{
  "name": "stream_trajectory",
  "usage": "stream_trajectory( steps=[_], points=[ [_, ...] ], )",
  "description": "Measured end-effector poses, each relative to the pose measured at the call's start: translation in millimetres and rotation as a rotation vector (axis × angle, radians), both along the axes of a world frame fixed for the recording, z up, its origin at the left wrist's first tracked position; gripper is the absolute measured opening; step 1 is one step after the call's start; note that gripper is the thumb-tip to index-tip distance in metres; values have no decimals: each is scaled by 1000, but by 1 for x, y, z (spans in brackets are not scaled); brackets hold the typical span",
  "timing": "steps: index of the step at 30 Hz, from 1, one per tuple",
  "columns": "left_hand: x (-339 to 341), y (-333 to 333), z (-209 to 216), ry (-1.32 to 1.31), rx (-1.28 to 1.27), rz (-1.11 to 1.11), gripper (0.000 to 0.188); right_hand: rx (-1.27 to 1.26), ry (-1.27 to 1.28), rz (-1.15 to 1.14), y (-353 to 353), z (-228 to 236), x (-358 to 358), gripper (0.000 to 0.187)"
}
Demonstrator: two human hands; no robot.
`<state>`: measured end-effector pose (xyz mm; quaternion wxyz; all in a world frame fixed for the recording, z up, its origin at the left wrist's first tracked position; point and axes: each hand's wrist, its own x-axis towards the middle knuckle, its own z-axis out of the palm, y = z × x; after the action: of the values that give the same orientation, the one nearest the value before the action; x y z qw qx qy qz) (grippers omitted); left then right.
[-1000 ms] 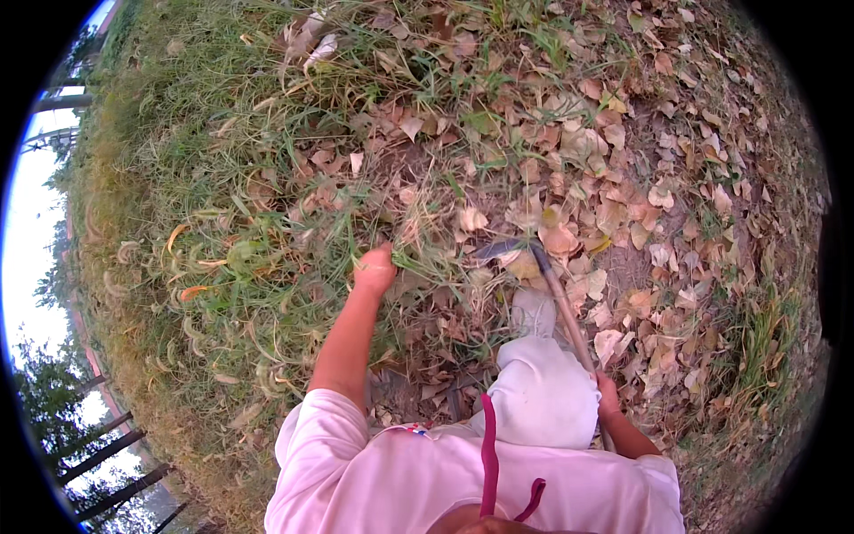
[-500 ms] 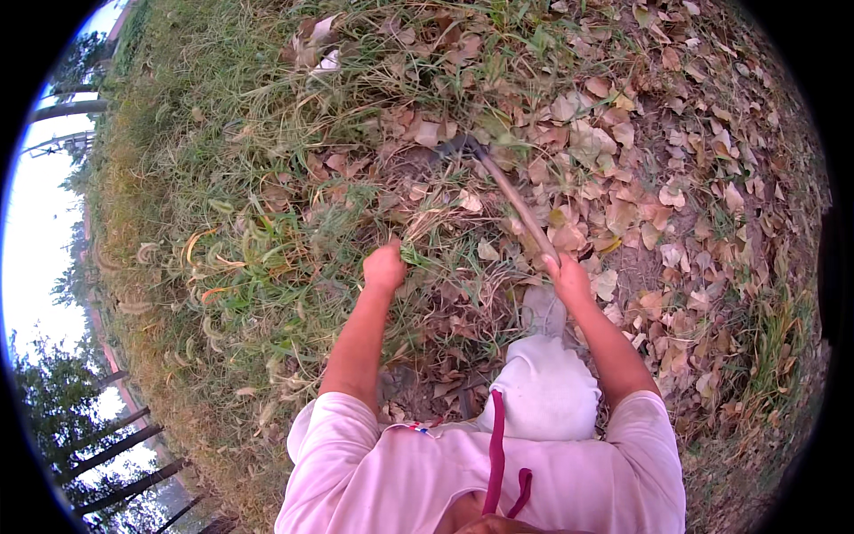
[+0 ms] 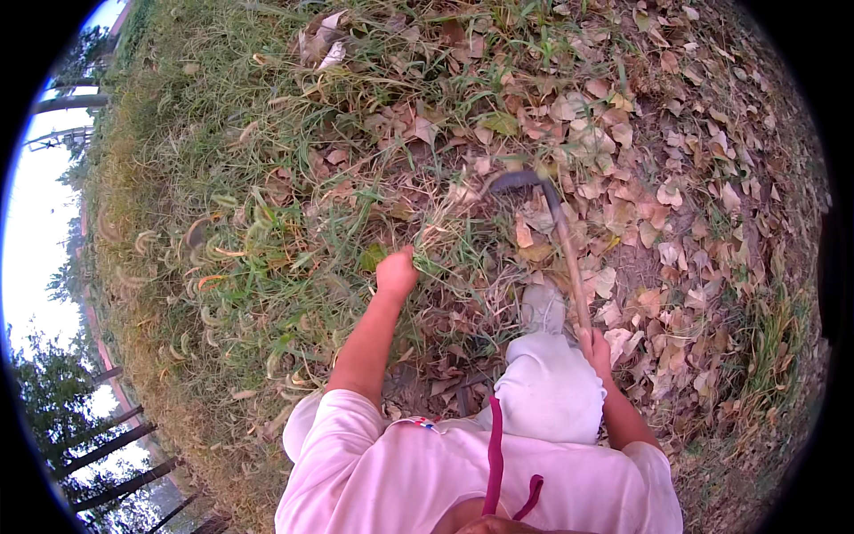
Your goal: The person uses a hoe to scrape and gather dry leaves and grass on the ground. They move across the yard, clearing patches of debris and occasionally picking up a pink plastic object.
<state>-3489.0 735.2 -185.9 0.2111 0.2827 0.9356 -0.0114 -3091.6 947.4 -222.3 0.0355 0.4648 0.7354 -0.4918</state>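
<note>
My right hand (image 3: 597,352) is closed around the lower end of a sickle's wooden handle (image 3: 569,254). The sickle's dark curved blade (image 3: 516,181) points left, low over the leaf-strewn ground. My left hand (image 3: 397,273) is a closed fist around a bunch of grass (image 3: 436,233), whose pale stems stick out up and to the right toward the blade. A small gap shows between the blade and those stems. Whether the bunch is still rooted cannot be made out.
Dense green grass with seed heads (image 3: 258,236) stands to the left. Dry fallen leaves (image 3: 623,214) cover the soil on the right. A pale crumpled scrap (image 3: 331,55) lies at the far side. My shoe (image 3: 543,307) is beside the handle. Trees (image 3: 116,445) rise at the left edge.
My right hand has drawn the sickle back toward me and to the right, its handle now steeper. My left hand has shifted slightly right and nearer, with the grass bunch in it.
</note>
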Motion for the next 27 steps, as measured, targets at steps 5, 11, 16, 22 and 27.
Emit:
stream_trajectory(
  steps=[5, 11, 16, 22, 27],
  points=[
    [-3, 8, 3, 7, 0, 9, 18, 191, 12, 66, 49, 23, -158, 41],
    [-4, 7, 3, 2, -27, 28, 19, 66, -65, 292, 27, -17, -139, 42],
    [23, -63, 3, -138, -176, -71, 23, 20, -202, 223, 6, -18, 9, 42],
    [76, -113, -13, -263, -242, -109, 22, -131, -168, 59, -19, -26, 123, 40],
    [60, -94, 5, -174, -233, -122, 26, 29, -6, 54, -12, 16, -13, 38]
  ],
)
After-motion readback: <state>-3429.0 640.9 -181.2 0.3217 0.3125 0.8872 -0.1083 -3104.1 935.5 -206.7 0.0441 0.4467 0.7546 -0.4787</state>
